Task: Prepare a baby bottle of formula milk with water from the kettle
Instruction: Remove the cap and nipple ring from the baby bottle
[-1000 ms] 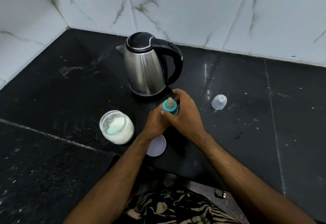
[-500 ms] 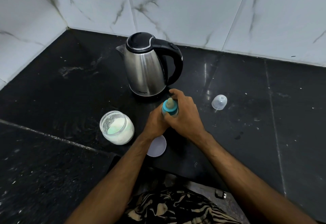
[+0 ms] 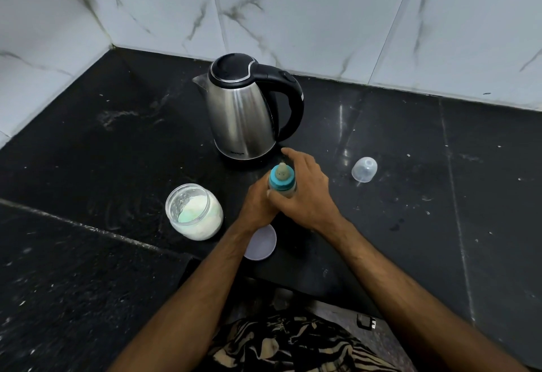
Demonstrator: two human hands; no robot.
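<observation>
A baby bottle (image 3: 282, 180) with a blue collar and a pale teat stands upright on the black counter, just in front of the steel kettle (image 3: 243, 119). My left hand (image 3: 258, 204) wraps the bottle's body from the left. My right hand (image 3: 308, 192) grips it from the right, just below the collar, with the index finger stretched toward the kettle. Most of the bottle's body is hidden by both hands. An open jar of white formula powder (image 3: 195, 211) with a green scoop inside sits to the left.
The bottle's clear dome cap (image 3: 364, 169) lies on the counter to the right. The jar's pale lid (image 3: 262, 244) lies partly under my left wrist. White marble-tiled walls close the back and left. The counter's front edge runs near my body.
Both hands stay on the bottle; my right hand has slid down from the collar, so the collar and teat show more fully. The bottle stays in place.
</observation>
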